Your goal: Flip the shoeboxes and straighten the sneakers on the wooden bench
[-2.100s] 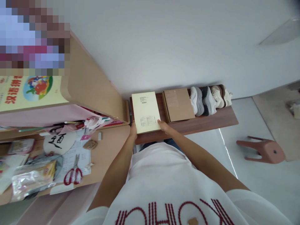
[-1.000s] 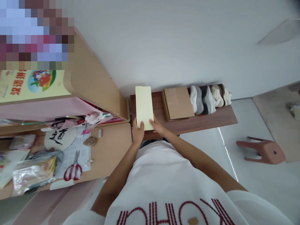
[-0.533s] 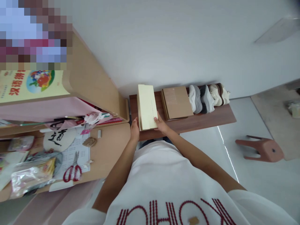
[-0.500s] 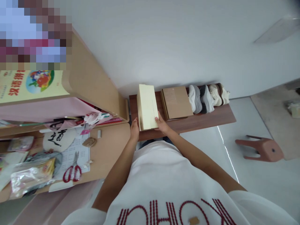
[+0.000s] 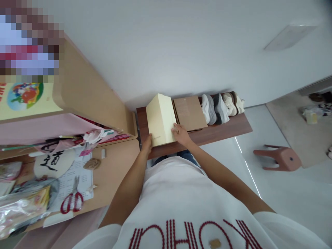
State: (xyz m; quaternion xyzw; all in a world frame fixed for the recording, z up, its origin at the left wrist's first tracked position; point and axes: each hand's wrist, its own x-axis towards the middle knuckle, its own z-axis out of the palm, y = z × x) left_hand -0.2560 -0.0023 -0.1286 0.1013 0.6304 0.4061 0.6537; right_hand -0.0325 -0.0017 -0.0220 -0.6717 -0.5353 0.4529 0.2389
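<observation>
A pale yellow shoebox (image 5: 156,119) is tilted over the left end of the dark wooden shoe rack (image 5: 218,130), two of its faces showing. My left hand (image 5: 147,143) grips its near left corner. On the opposite side, my right hand (image 5: 181,134) holds the box with fingers bent against the face. Right beside it on the rack lies a brown cardboard box (image 5: 190,112). Further right, several shoes stand in a row, among them a white and grey sneaker (image 5: 208,109) and a cream sneaker (image 5: 230,103).
At left is a wooden desk (image 5: 116,162) with red-handled scissors (image 5: 72,199), papers and plastic packets. The desk's side panel (image 5: 101,86) rises near the rack. A pinkish-brown stool (image 5: 281,158) stands on the floor at right. Behind the rack is a white wall (image 5: 166,45).
The yellow box has been rolled to the right between my hands, so its broad left face now shows. The view has shifted slightly to the right.
</observation>
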